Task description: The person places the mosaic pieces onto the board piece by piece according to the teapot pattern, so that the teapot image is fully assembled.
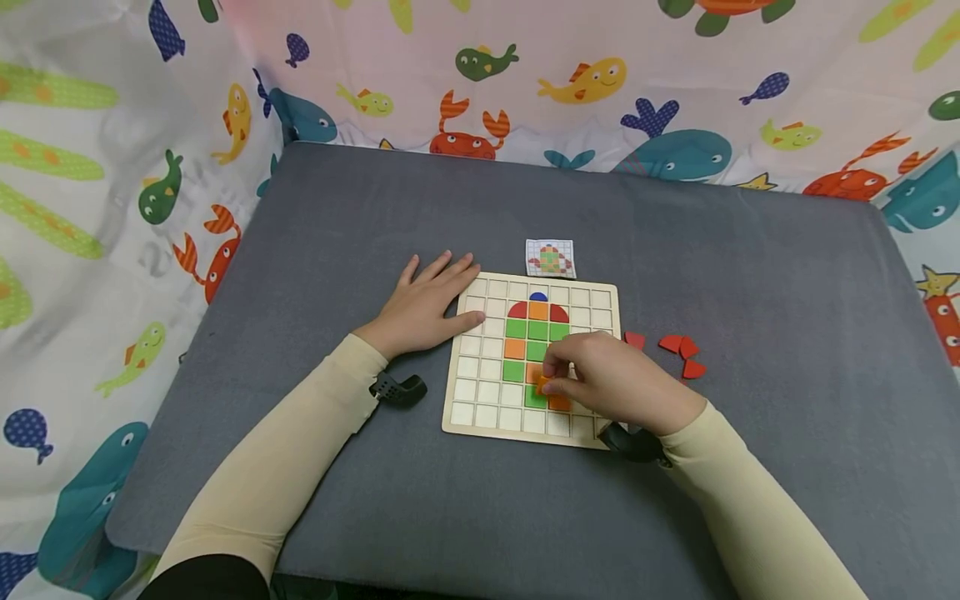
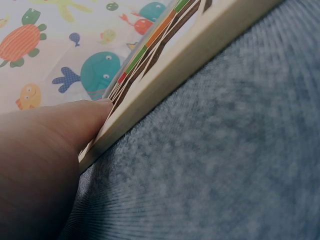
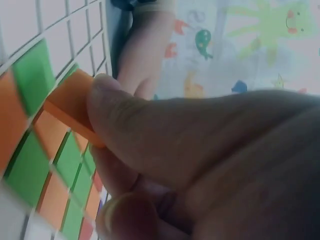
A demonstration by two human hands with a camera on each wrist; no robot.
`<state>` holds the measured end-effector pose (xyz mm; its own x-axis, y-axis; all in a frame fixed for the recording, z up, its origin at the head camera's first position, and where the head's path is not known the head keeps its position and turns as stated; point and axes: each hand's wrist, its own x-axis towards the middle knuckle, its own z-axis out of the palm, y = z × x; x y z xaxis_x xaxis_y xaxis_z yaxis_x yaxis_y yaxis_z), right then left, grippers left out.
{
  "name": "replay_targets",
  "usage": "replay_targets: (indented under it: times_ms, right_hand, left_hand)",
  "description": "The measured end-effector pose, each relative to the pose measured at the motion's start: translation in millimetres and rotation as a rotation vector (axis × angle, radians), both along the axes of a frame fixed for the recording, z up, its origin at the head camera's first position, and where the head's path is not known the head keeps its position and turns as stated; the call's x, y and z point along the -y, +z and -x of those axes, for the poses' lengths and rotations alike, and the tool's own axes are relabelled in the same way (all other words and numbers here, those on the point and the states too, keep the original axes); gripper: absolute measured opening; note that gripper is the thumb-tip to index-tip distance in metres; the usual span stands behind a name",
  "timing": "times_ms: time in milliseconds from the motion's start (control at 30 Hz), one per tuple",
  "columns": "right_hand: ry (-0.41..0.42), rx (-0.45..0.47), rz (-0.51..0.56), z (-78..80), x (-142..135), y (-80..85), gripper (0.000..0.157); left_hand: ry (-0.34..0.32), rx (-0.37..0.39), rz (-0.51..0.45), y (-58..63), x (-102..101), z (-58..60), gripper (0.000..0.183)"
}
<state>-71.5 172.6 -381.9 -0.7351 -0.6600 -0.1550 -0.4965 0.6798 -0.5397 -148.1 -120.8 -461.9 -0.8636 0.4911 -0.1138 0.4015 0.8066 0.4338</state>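
Note:
A wooden grid board (image 1: 455,417) lies on the table, its middle cells filled with green and orange square tiles. Two red quarter-round pieces (image 1: 517,310) and a blue half-round piece (image 1: 537,297) sit near its top. My left hand (image 1: 423,312) lies flat at the board's upper left edge, fingers spread; in the left wrist view its thumb (image 2: 75,120) touches the board's rim. With thumb and fingertips, my right hand (image 1: 611,379) pinches an orange square tile (image 3: 75,102), tilted over the lower middle cells. The hand hides some cells on the right.
Just beyond the board lies a small pattern card (image 1: 550,259) with a coloured grid picture. Several loose red pieces (image 1: 693,369) are scattered to the right of the board. The grey table (image 1: 375,517) meets a sea-animal curtain (image 1: 420,67) at the back and left.

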Motion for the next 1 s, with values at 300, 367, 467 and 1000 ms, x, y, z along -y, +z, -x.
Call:
replay_targets:
  times_ms: [300, 367, 467, 1000]
  right_hand:
    - [0.040, 0.049, 0.027, 2.3, 26.4, -14.1, 0.019]
    - [0.043, 0.053, 0.025, -0.1, 26.4, -19.8, 0.021]
    - [0.049, 0.054, 0.026, -3.9, 25.7, -27.1, 0.022]
    - [0.044, -0.016, 0.026, 9.4, 17.4, -19.6, 0.013]
  left_hand:
    - [-0.014, -0.012, 0.019, -3.2, -6.5, 0.9, 0.081]
    - [-0.021, -0.004, 0.011, -4.5, -10.2, -0.8, 0.081]
    - [-0.032, 0.006, 0.003, -5.7, -13.3, -2.9, 0.082]
    - [-0.005, -0.010, 0.017, -2.6, 0.1, -0.3, 0.083]
